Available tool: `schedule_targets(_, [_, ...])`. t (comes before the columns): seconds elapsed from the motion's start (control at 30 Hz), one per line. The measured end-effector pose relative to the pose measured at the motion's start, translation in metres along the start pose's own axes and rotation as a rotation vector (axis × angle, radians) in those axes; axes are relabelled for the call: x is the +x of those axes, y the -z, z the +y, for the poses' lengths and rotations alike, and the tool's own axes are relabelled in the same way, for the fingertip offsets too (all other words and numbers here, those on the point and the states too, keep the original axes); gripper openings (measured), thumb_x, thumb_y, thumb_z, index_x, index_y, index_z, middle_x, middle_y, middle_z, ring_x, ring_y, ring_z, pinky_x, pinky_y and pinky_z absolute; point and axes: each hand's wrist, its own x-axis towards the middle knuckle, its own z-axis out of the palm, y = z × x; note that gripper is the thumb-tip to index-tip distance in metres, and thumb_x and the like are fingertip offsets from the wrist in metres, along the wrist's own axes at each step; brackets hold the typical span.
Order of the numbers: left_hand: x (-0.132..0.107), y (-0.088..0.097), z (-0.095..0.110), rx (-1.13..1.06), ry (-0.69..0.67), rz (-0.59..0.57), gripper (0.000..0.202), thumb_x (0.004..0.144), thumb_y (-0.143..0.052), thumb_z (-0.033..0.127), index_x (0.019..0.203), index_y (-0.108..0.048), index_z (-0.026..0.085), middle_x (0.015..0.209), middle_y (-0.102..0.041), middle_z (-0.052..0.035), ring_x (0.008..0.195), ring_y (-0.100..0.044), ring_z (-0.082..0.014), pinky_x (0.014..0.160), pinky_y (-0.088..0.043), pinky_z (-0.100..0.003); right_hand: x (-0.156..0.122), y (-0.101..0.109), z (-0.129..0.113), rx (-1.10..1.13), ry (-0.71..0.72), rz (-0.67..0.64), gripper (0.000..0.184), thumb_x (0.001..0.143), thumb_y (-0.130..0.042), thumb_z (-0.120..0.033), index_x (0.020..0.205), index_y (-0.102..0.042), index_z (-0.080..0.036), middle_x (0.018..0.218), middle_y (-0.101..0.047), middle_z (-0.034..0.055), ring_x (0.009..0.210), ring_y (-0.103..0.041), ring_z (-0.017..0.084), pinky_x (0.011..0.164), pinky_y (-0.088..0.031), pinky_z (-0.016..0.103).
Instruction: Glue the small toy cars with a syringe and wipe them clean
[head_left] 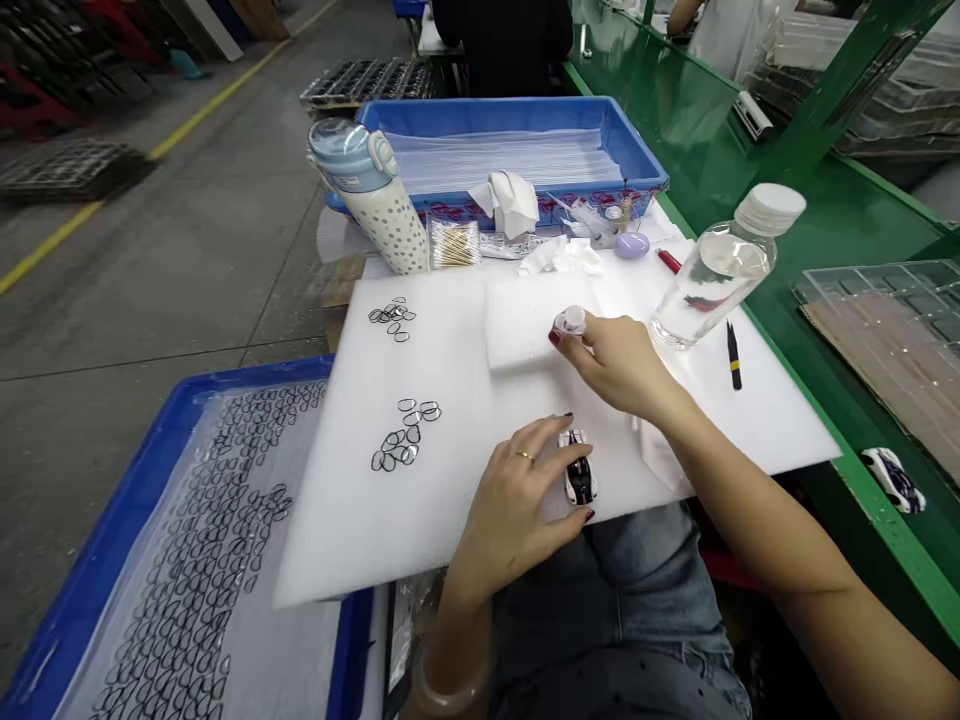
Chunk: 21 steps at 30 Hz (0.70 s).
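My left hand (521, 495) rests on the white foam sheet (450, 450) and pinches a small white toy car with dark stripes (578, 478) between thumb and fingers. My right hand (619, 362) reaches forward over a raised white foam block (521, 320) and grips a small clear, round piece (571, 321) at its fingertips. Two loose clusters of thin black oval rings lie on the foam, one cluster (405, 440) near my left hand and another cluster (392, 317) farther back.
A blue tray (120, 500) full of black rings sits at the left. Behind are a dotted flask (375, 200), cotton swabs (454, 243), tissues, a blue bin (517, 150) and a clear bottle (716, 270). A black pen (734, 357) and another toy car (894, 480) lie right.
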Motion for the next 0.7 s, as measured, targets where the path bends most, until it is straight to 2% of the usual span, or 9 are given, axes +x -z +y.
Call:
schedule_targets(0.07, [0.001,-0.001,0.000,0.018,-0.006,-0.029,0.054,0.071,-0.081,0.018,0.121,-0.061,0.024,0.138,-0.059,-0.0100,0.122,-0.058,-0.0316,0.096,-0.050,-0.050,-0.011,0.012,-0.005,0.180,0.066,-0.023,0.028,0.101,-0.044,-0.037,0.094,-0.064,-0.019,0.080,-0.067,0.0036,0.078,-0.062,0.021,0.075,-0.042,0.033])
schedule_targets(0.17, [0.000,-0.003,0.000,0.006,0.040,0.033,0.053,0.073,-0.083,0.024,0.121,-0.061,0.023,0.132,-0.065,-0.0096,0.117,-0.062,-0.0305,0.094,-0.051,-0.048,-0.041,0.023,-0.014,0.564,0.218,0.019,0.015,0.097,-0.054,-0.028,0.099,-0.066,-0.021,0.105,-0.069,0.0047,0.102,-0.063,0.021,0.089,-0.044,0.034])
schedule_targets(0.27, [-0.001,-0.003,0.003,-0.047,0.098,0.135,0.048,0.075,-0.082,0.037,0.117,-0.065,0.022,0.121,-0.071,-0.0089,0.110,-0.066,-0.0309,0.091,-0.053,-0.047,-0.069,0.015,-0.022,0.980,0.239,-0.004,0.013,0.094,-0.057,-0.020,0.100,-0.068,-0.023,0.093,-0.066,0.0015,0.088,-0.061,0.016,0.079,-0.046,0.029])
schedule_targets(0.33, [-0.001,-0.003,0.004,-0.099,0.158,0.183,0.038,0.080,-0.077,0.044,0.110,-0.069,0.023,0.113,-0.075,-0.0070,0.103,-0.069,-0.0292,0.088,-0.054,-0.046,-0.078,0.002,-0.025,1.239,0.229,-0.075,0.016,0.093,-0.061,-0.037,0.096,-0.068,-0.023,0.078,-0.058,0.0003,0.071,-0.054,0.014,0.064,-0.042,0.029])
schedule_targets(0.37, [-0.001,-0.003,0.005,-0.123,0.185,0.196,0.033,0.083,-0.074,0.047,0.107,-0.071,0.024,0.110,-0.076,-0.0063,0.100,-0.070,-0.0284,0.087,-0.055,-0.045,-0.080,-0.006,-0.026,1.339,0.235,-0.092,0.033,0.090,-0.061,-0.053,0.090,-0.067,-0.021,0.072,-0.053,0.0001,0.065,-0.049,0.015,0.060,-0.039,0.029])
schedule_targets(0.43, [-0.001,-0.003,0.005,-0.161,0.209,0.209,0.032,0.086,-0.070,0.050,0.104,-0.072,0.024,0.106,-0.077,-0.0062,0.098,-0.071,-0.0277,0.086,-0.055,-0.045,-0.078,-0.018,-0.027,1.469,0.263,-0.067,0.063,0.083,-0.047,-0.081,0.069,-0.059,-0.020,0.060,-0.044,-0.0006,0.056,-0.040,0.014,0.054,-0.033,0.030])
schedule_targets(0.47, [-0.001,-0.003,0.005,-0.172,0.207,0.215,0.033,0.087,-0.068,0.051,0.105,-0.073,0.024,0.105,-0.077,-0.0066,0.097,-0.071,-0.0276,0.085,-0.055,-0.045,-0.076,-0.022,-0.027,1.511,0.265,-0.037,0.071,0.081,-0.037,-0.086,0.060,-0.052,-0.020,0.053,-0.038,-0.0013,0.052,-0.036,0.014,0.052,-0.030,0.030])
schedule_targets(0.57, [-0.001,-0.003,0.003,-0.180,0.204,0.234,0.038,0.086,-0.067,0.055,0.107,-0.073,0.023,0.105,-0.077,-0.0075,0.097,-0.072,-0.0275,0.084,-0.056,-0.045,-0.071,-0.027,-0.026,1.597,0.227,0.018,0.069,0.085,-0.031,-0.081,0.052,-0.034,-0.021,0.043,-0.023,-0.0039,0.044,-0.023,0.012,0.048,-0.024,0.029])
schedule_targets(0.7, [0.000,-0.002,0.003,-0.180,0.212,0.230,0.038,0.086,-0.066,0.056,0.105,-0.074,0.024,0.104,-0.078,-0.0075,0.097,-0.072,-0.0273,0.085,-0.057,-0.046,-0.069,-0.025,-0.028,1.639,0.199,0.011,0.064,0.084,-0.031,-0.077,0.051,-0.029,-0.022,0.042,-0.019,-0.0045,0.041,-0.017,0.011,0.045,-0.022,0.028])
